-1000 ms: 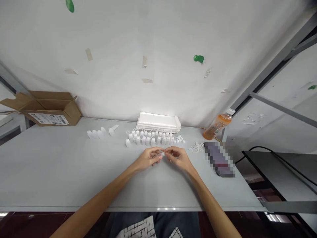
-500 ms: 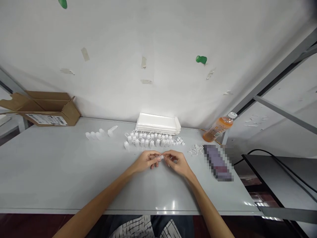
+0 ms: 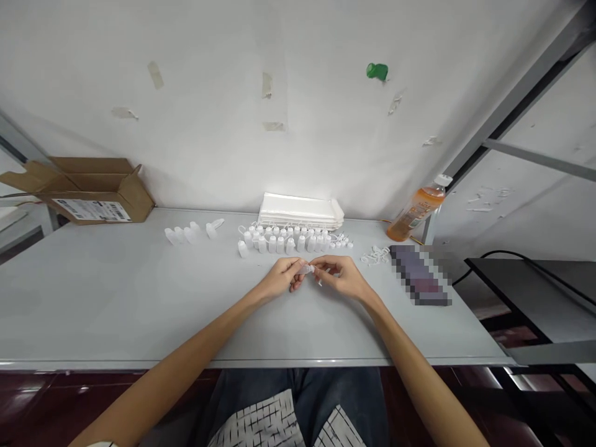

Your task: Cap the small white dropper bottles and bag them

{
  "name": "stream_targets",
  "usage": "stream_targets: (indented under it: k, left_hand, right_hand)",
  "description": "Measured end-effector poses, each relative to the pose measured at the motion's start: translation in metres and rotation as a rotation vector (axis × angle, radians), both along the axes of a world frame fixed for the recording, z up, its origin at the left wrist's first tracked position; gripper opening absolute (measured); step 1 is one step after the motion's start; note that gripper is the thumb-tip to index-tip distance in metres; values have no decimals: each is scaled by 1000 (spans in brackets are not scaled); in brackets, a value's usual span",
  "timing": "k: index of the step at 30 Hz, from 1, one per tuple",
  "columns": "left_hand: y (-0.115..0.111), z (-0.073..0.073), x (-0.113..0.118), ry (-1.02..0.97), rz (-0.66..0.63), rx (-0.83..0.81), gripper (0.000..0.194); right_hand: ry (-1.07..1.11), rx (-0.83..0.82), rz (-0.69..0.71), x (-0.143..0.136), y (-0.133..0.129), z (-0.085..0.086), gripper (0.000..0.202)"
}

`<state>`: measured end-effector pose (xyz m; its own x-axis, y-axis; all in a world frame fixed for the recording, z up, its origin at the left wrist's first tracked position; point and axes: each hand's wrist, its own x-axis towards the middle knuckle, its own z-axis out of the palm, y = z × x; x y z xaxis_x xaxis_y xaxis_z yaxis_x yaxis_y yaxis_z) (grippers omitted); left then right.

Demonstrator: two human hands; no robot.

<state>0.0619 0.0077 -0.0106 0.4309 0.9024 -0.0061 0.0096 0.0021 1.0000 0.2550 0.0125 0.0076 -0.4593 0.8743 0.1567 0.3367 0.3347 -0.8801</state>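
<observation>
Left fingers grip rounded translucent bottle | right fingers pinch its white tip

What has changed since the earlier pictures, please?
The camera has tipped down, so the table appears higher. Nothing was visibly taken or released: left hand and right hand still hold the small plastic bottle. The cardboard box and drink bottle stayed put.
</observation>
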Motion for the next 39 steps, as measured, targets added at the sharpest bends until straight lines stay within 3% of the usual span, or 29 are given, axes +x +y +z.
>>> stream_targets:
  k: [14,20,28,34,39]
  left_hand:
    - [-1,-2,2,-17,20,-49,39]
    - [-5,-5,2,75,34,100,39]
    - [-15,5,0,402,120,584,40]
    - [-14,2,-2,523,148,657,45]
    - [-11,0,0,486,159,644,45]
  right_hand:
    - [124,-65,20,-8,-1,-4,32]
    - [187,-83,24,-9,-3,-4,32]
    - [268,-88,25,-10,-6,0,33]
    - [341,-71,-11,-9,-4,2,30]
    - [382,-40,-95,-7,-1,1,29]
